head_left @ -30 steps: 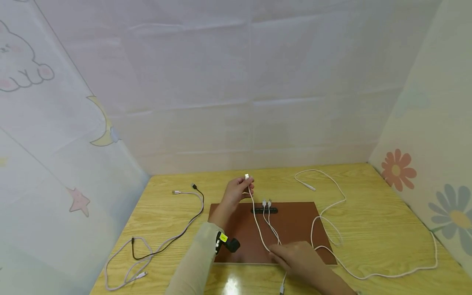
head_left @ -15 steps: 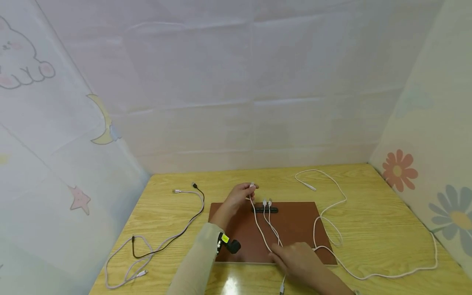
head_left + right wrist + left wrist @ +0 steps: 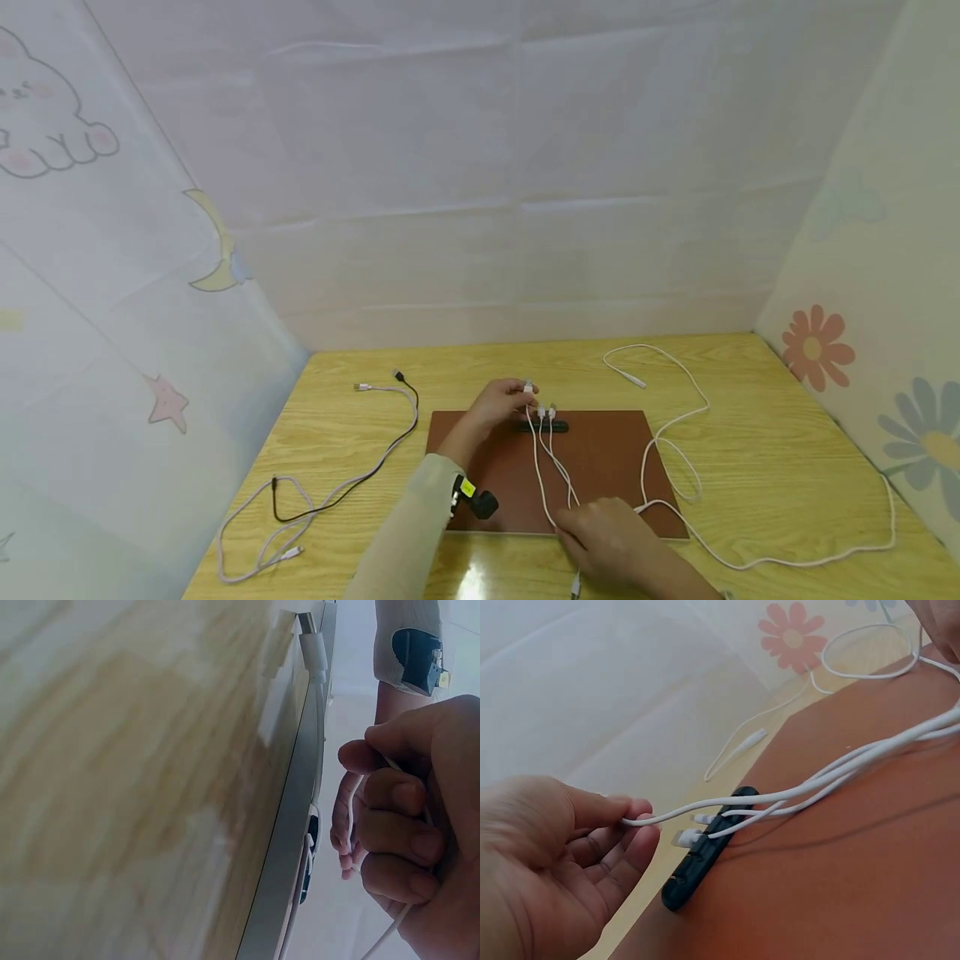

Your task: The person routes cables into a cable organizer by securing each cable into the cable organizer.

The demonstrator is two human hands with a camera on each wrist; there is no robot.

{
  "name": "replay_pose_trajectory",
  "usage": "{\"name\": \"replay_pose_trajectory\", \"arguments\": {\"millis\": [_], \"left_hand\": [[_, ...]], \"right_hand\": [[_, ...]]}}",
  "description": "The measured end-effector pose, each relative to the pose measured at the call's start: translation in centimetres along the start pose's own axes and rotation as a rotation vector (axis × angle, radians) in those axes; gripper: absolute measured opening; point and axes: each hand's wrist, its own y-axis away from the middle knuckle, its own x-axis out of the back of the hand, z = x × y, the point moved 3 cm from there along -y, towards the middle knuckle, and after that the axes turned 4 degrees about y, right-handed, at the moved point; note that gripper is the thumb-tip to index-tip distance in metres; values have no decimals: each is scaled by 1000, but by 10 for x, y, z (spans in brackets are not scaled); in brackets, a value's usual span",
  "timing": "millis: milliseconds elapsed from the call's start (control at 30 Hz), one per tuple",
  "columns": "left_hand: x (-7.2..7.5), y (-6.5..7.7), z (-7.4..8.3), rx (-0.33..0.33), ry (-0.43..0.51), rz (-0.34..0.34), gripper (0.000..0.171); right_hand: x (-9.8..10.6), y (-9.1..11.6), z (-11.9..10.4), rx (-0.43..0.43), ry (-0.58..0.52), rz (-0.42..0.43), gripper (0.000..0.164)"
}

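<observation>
My left hand [image 3: 504, 403] pinches a white USB cable [image 3: 705, 802] close to its plug, just above the dark cable holder [image 3: 681, 889] at the back of the brown board [image 3: 510, 483]. Two white cables sit side by side in that holder, their plugs [image 3: 684, 838] poking out past its back edge. At the board's front edge, my right hand [image 3: 606, 533] grips a lower stretch of the same white cable, fingers curled round it in the right wrist view. A loose cable end with a metal plug [image 3: 310, 645] hangs over the board's front edge.
A lilac cable [image 3: 345, 485] and a black cable [image 3: 375, 465] lie tangled on the wooden table [image 3: 360, 567] to the left. On the right, a long white cable [image 3: 795, 562] curves across the table and onto the board. Patterned cloth walls [image 3: 420, 250] stand at the back and sides.
My left hand has moved right and down, bringing the cable's plug end from left of the holder to just above it. The right hand stays nearly in place.
</observation>
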Motion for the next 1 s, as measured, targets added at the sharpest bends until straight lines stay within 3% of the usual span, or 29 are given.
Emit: {"name": "replay_pose_trajectory", "arguments": {"millis": [400,600,833,1000], "left_hand": [[-3,1,2,-41,-307,61,14],[-3,-1,-1,-39,-377,68,15],[-4,-6,-2,-59,-613,78,20],[-5,-8,-2,-77,-668,49,23]], "right_hand": [[-3,0,-3,-16,-20,-93,34],[-4,-2,-4,-37,-23,-139,33],[-6,-5,-7,-19,1,-164,32],[-7,-6,-9,-23,19,-189,31]]}}
